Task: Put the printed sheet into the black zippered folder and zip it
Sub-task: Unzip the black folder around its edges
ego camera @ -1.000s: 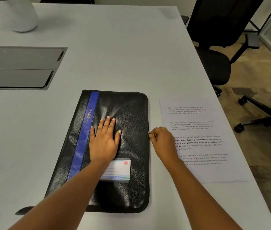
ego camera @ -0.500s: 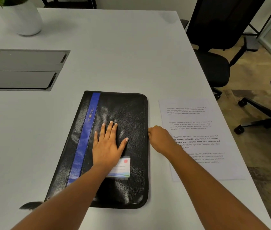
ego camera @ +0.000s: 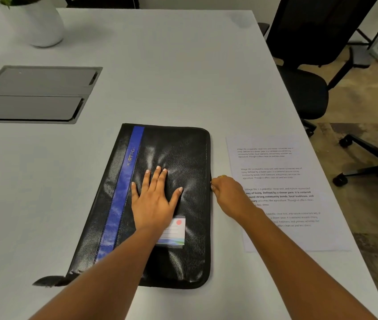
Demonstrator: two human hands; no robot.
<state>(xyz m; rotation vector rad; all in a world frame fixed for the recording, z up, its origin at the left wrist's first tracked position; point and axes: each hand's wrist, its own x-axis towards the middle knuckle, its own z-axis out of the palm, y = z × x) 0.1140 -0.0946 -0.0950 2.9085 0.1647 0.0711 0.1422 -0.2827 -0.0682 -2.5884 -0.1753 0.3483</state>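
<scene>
The black zippered folder (ego camera: 183, 158), with a blue stripe and a small label card, lies flat and closed on the white table (ego camera: 160, 65). My left hand (ego camera: 154, 199) presses flat on its cover, fingers straight and spread. My right hand (ego camera: 228, 192) is at the folder's right edge, about halfway along, its fingers curled and pinching the zipper pull there. The printed sheet (ego camera: 282, 162) lies flat on the table to the right of the folder, partly under my right wrist.
A white plant pot (ego camera: 42, 24) stands at the back left. A grey recessed cable hatch (ego camera: 35, 93) sits in the table at the left. Black office chairs (ego camera: 308, 88) stand past the table's right edge, close to the sheet.
My right hand has slid a little along the folder's right edge, away from me. My left hand stays flat on the cover. The camera has tilted slightly.
</scene>
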